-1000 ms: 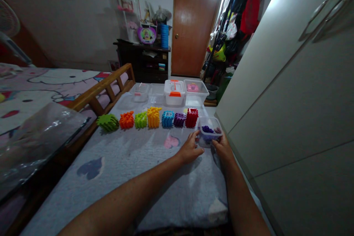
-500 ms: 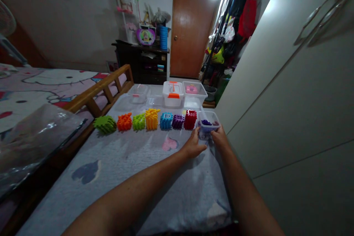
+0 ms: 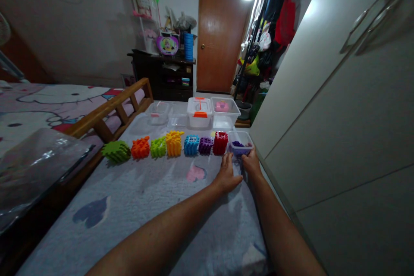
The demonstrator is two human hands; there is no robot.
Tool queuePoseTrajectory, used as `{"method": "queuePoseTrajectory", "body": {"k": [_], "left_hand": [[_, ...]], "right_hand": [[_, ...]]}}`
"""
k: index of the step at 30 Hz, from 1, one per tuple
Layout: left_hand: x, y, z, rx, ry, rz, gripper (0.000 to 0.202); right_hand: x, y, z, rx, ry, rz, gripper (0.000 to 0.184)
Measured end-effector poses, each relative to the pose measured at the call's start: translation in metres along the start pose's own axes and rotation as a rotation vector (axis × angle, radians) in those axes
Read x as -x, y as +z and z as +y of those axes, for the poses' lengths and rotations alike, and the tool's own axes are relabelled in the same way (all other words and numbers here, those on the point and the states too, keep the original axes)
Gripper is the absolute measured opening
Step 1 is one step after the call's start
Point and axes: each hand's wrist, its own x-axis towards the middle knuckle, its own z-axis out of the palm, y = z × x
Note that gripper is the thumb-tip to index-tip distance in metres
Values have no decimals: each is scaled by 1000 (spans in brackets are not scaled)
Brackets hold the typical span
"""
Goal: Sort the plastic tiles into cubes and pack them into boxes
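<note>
A small clear plastic container [image 3: 242, 151] with purple pieces [image 3: 238, 143] inside stands at the right end of a row of toy blocks. My right hand [image 3: 252, 164] grips its near right corner, thumb in front. Just left of and nearer than the container, my left hand [image 3: 227, 177] is open, its thumb spread away from the fingers. The nearest blocks are a red block stack [image 3: 220, 143], a purple one [image 3: 205, 145] and a blue one [image 3: 191, 145]. Farther left are yellow [image 3: 174, 143], lime [image 3: 158, 147], orange [image 3: 140, 148] and green [image 3: 116, 152] stacks.
Behind the row stand a white-lidded box with orange clips [image 3: 199, 113], an open clear bin [image 3: 225, 114] holding something pink, and another clear container [image 3: 158, 113]. A wooden bed rail [image 3: 108, 114] and a plastic bag [image 3: 39, 168] border the left. A pale wardrobe [image 3: 339, 138] borders the right.
My left hand has come away from the container's left side, slightly nearer to me. My right hand stays at the container's right corner. The whole view has shifted slightly.
</note>
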Motion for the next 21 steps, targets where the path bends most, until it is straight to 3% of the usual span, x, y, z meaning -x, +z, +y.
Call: {"method": "queuePoseTrajectory", "body": {"k": [7, 21], "left_hand": [[-9, 2, 4, -55, -57, -23, 106], [-21, 3, -9, 42, -69, 0, 95]], "right_hand": [[-4, 0, -6, 71, 5, 2, 79], [-25, 16, -5, 164, -59, 16, 68]]}}
